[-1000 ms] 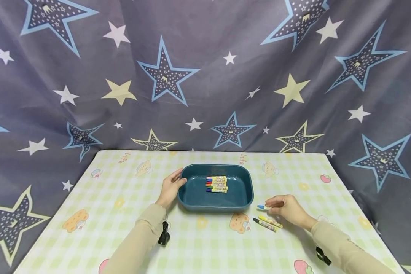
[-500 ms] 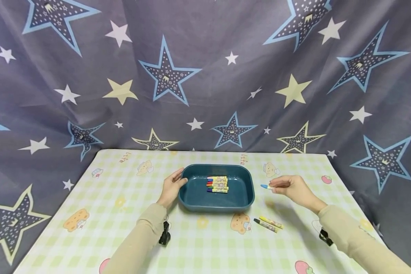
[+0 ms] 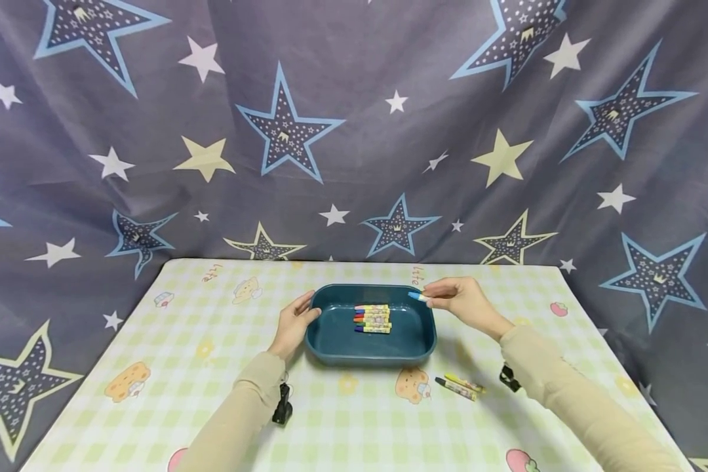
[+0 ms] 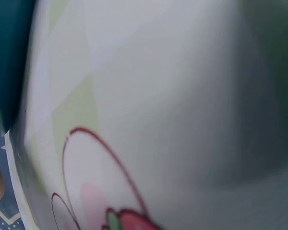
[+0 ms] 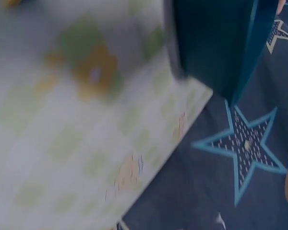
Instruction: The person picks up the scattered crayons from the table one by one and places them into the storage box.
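Observation:
A dark teal rectangular tray (image 3: 337,346) sits on the table, with several crayons (image 3: 374,318) lying side by side inside it. My left hand (image 3: 292,326) grips the tray's left wall, thumb at the rim and the other fingers outside. Between thumb and fingers, my right hand (image 3: 471,307) pinches a blue-tipped crayon (image 3: 415,296) above the tray's right rim; the blue end points left over the tray. Down to the right of the tray lie a black crayon (image 3: 456,387) and a yellow crayon (image 3: 466,383), close together. The tray's wall (image 5: 216,43) also shows in the right wrist view.
A green-and-white checked cloth (image 3: 212,419) with cartoon prints covers the table. Behind it hangs a dark curtain (image 3: 354,164) with stars, close to the table's back edge. A small black device (image 3: 282,405) is strapped at my left wrist, another (image 3: 510,378) at my right.
My right hand has lifted the blue crayon off the table and carried it up and left to the tray's right rim. My left hand and the tray have stayed put.

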### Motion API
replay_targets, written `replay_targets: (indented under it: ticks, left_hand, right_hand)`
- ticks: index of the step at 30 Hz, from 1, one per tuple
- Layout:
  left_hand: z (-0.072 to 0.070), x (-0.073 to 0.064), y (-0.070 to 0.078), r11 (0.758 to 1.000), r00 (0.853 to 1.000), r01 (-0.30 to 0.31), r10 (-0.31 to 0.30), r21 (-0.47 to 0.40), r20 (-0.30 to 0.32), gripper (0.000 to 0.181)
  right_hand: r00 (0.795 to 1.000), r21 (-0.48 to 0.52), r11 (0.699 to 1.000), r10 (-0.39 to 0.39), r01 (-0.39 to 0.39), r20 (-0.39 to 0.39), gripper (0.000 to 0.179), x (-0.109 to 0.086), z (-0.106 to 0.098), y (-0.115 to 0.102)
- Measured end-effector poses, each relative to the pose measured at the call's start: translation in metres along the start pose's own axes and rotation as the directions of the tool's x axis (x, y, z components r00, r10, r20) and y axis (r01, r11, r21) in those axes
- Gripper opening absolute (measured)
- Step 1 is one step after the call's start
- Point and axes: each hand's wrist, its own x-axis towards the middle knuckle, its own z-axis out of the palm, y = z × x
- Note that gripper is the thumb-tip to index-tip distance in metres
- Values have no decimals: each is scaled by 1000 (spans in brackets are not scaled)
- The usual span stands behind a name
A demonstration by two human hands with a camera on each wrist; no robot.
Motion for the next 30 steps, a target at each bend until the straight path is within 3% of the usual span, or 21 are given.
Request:
replay_targets:
  ticks: [5, 11, 20, 30]
  left_hand:
    - [1, 0, -1, 1000, 1000, 8, -8, 3, 1, 51]
    - [0, 0, -1, 1000, 1000, 3, -4, -18, -8, 49]
    - [1, -1, -1, 1000, 1000, 9, -9, -15, -7, 50]
    - [-1, -2, 1, 1000, 1000, 18, -18, -10, 12, 50]
  right_hand:
    - [999, 51, 998, 49, -48, -19, 31, 12, 26, 1]
    - [999, 114, 993, 40, -40, -2, 30, 26, 54, 3]
    - [995, 97, 991, 93, -95, 25, 28, 35, 94, 19]
    - [992, 80, 994, 72, -81, 102, 27, 35, 114, 28]
